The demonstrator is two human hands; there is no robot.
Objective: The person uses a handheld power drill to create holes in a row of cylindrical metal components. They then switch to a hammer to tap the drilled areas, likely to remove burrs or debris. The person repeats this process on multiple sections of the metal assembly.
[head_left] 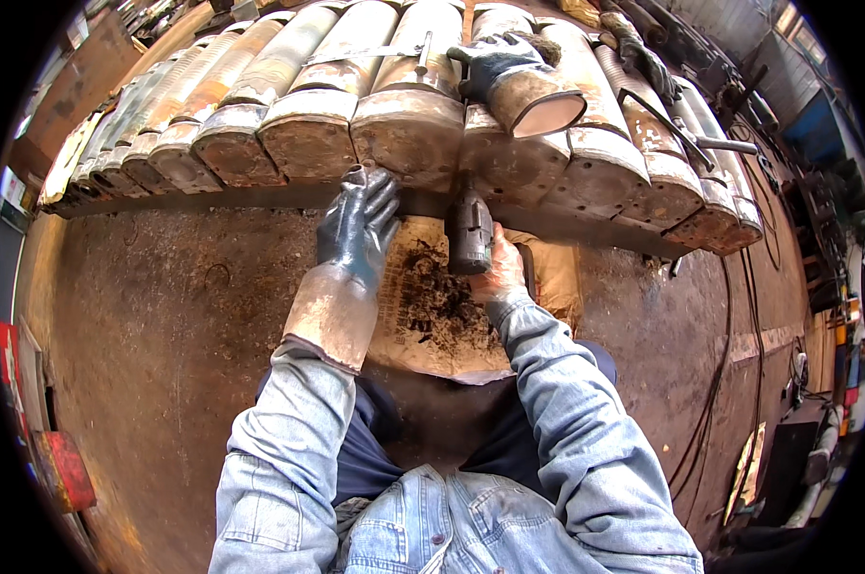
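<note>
The left hand (358, 225), in one dark rubber glove with a long pale cuff, reaches forward with fingers spread and fingertips touching the lower rim of a rusty metal cylinder (409, 134). It grips nothing; the hand is wide. The bare right hand (499, 273) is closed around the rear of one dark power grinder (471, 230), whose nose points up at the underside of the cylinder row, just right of the gloved fingertips.

About a dozen such cylinders lie side by side in a curved row beyond both hands, ends toward the person. A second glove (509, 72) of the same kind lies on top of the row, above the grinder, its open cuff toward the person. One metal strap with a clamp (385, 53) crosses the tops left of it.

Under both wrists lies one tan paper sack (432, 316), flat and rectangular, strewn with dark shavings. Two red flat items (64, 469) sit far left of the left elbow. Dark cables (729, 364) run along the floor right of the right arm.
</note>
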